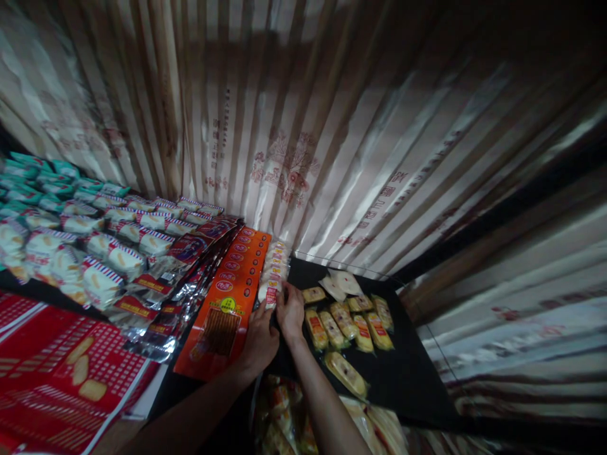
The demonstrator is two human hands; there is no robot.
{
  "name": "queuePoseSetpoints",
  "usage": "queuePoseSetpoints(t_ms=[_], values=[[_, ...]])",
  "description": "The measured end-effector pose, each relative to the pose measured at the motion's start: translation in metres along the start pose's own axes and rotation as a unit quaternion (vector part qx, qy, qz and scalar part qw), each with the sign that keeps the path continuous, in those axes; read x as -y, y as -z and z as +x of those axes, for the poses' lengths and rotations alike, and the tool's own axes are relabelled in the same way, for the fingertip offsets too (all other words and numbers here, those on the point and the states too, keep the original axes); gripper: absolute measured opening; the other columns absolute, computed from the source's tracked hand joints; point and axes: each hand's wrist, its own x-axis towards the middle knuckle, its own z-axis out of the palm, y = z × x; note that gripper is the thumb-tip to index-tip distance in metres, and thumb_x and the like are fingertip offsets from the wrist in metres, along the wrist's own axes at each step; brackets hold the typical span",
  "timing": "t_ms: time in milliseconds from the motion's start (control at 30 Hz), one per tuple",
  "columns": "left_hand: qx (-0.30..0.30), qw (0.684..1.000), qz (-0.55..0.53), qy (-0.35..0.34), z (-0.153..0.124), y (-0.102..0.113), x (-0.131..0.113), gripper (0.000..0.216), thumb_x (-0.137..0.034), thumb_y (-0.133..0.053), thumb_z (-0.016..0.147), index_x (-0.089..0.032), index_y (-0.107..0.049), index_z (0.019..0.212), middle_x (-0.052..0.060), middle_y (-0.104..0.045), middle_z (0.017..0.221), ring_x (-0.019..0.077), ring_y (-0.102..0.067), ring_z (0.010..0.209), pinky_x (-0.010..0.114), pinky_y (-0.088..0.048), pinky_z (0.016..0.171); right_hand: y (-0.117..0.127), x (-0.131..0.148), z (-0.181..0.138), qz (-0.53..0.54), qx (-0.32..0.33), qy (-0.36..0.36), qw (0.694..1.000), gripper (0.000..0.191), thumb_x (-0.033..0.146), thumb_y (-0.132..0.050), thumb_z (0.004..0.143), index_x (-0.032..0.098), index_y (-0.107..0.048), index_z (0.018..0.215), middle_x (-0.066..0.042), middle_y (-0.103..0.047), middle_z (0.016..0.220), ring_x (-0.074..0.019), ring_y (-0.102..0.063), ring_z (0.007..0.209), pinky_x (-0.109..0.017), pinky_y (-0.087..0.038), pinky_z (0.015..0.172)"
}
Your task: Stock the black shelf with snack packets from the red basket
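A row of small white wrapped snacks point(274, 264) with red and yellow labels runs along the black shelf top. At its near end, my left hand point(260, 338) and my right hand point(291, 309) come together around the last white packet point(269, 295). My left fingers pinch it from the near left side. Curled fingers of my right hand press against its right side, and some fingertips are hidden. Just left of the row lie flat orange snack packs point(232, 278), partly under my left hand. Yellow wrapped bread rolls point(341, 321) lie right of my right hand.
Silvery-red packs point(164, 316), white-and-blue packets point(118, 253) and teal packets point(52, 177) fill the left. A red printed bag point(61, 373) is at lower left. Below my arms is a bag of rolls point(277, 411). Pleated printed sheeting point(284, 107) hangs behind the black shelf point(408, 373).
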Motion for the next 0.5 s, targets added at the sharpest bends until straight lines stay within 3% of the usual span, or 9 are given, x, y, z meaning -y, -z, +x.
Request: queuePoseSetpoints(t_ms=[333,500], values=[[-0.002,0.999,0.045,-0.016,0.001,-0.004,0.001,0.057,-0.002,-0.042,0.069,-0.006,-0.053,0.125,0.012,-0.045,0.14,0.0224,-0.037,0.13,0.032,-0.026,0.111,-0.001,-0.002,-0.002,-0.018,-0.012,0.007,1.0,0.034,0.027,-0.041,0.084,0.012,-0.062,0.106,-0.015,-0.062,0.107,-0.0253,-0.054,0.104,-0.039,-0.043,0.09],[0.014,0.998,0.037,-0.05,-0.024,0.003,-0.006,0.051,-0.002,-0.041,0.07,-0.01,-0.059,0.116,0.012,-0.047,0.138,0.0229,-0.04,0.129,0.036,-0.03,0.11,0.018,0.004,-0.031,0.009,-0.039,0.033,0.999,0.034,0.027,-0.037,0.087,0.015,-0.062,0.106,-0.015,-0.055,0.121,-0.0239,-0.049,0.115,-0.041,-0.042,0.095]])
